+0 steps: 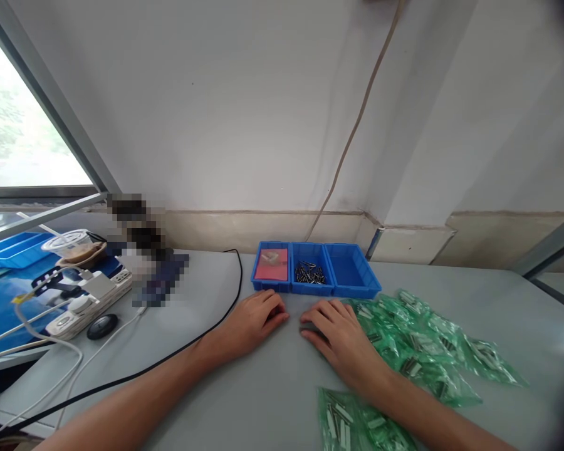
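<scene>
My left hand (256, 322) rests palm down on the grey table (272, 388), its fingers curled loosely with nothing visible in them. My right hand (341, 338) lies beside it, palm down, fingers bent toward the table. Whether anything sits under them is hidden. Both hands are just in front of a row of three blue bins (314, 269). The left bin holds a red insert with a small part (271, 260). The middle bin contains several small dark metal pins (309, 273). The right bin looks empty. Green plastic bags of small metal parts (423, 347) lie right of my right hand.
Another green bag (357, 423) lies near the front edge. A white power strip with plugs (91, 297) and a black cable (216, 326) sit at left, beside a blue tray (14, 247) and a covered bowl (78, 247). A wall rises behind.
</scene>
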{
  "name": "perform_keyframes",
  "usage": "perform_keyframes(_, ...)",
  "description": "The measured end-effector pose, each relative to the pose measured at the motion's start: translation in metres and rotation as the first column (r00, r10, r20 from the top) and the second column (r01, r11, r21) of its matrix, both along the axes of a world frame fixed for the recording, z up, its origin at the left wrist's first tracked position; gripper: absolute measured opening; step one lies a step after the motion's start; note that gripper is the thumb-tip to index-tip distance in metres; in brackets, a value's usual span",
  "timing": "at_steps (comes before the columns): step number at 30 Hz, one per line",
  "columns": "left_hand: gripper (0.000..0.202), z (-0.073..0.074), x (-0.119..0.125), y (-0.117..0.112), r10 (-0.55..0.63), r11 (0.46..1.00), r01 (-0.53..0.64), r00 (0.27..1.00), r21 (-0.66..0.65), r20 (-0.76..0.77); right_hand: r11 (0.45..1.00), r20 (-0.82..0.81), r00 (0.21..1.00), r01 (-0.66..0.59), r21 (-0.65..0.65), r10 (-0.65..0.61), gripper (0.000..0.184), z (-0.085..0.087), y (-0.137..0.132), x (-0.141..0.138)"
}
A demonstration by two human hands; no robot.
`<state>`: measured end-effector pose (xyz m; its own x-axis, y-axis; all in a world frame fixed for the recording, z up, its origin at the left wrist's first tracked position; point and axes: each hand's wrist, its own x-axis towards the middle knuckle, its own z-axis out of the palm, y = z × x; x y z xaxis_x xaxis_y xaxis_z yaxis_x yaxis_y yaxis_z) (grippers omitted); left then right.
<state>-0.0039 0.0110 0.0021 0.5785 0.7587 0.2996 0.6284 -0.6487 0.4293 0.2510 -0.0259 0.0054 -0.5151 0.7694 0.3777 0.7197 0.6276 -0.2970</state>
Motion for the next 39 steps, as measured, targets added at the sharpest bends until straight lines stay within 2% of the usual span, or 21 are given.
perform_keyframes(3,0.016,0.001,0.000,0.000,-0.008,1.000,0.008,1.000,0.004,-0.008,0.999,0.001,0.999,0.052,-0.012,-0.052,0.007,-0.001,0.000,0.000)
perform_keyframes(8,0.018,0.000,-0.001,0.001,-0.029,0.999,0.029,0.999,0.033,-0.029,0.998,0.004,0.998,0.061,-0.016,-0.061,0.013,-0.002,-0.001,-0.001)
perform_keyframes(17,0.019,-0.002,-0.002,0.003,-0.031,1.000,0.031,0.999,-0.005,0.010,0.994,-0.178,0.982,0.046,-0.098,-0.063,0.017,0.006,0.000,0.002)
perform_keyframes(23,0.020,-0.005,-0.004,0.004,-0.037,0.999,0.038,0.999,-0.029,0.022,0.976,-0.303,0.945,0.066,-0.206,-0.127,0.016,0.008,-0.001,0.005)
perform_keyframes(31,0.019,-0.003,-0.004,0.004,-0.039,0.998,0.040,0.999,-0.038,0.026,0.975,-0.356,0.923,0.069,-0.213,-0.143,0.018,0.008,0.000,0.005)
perform_keyframes(39,0.019,-0.004,-0.004,0.005,-0.045,0.998,0.046,0.999,-0.032,0.017,0.952,-0.384,0.902,0.081,-0.296,-0.197,0.022,0.007,0.000,0.008)
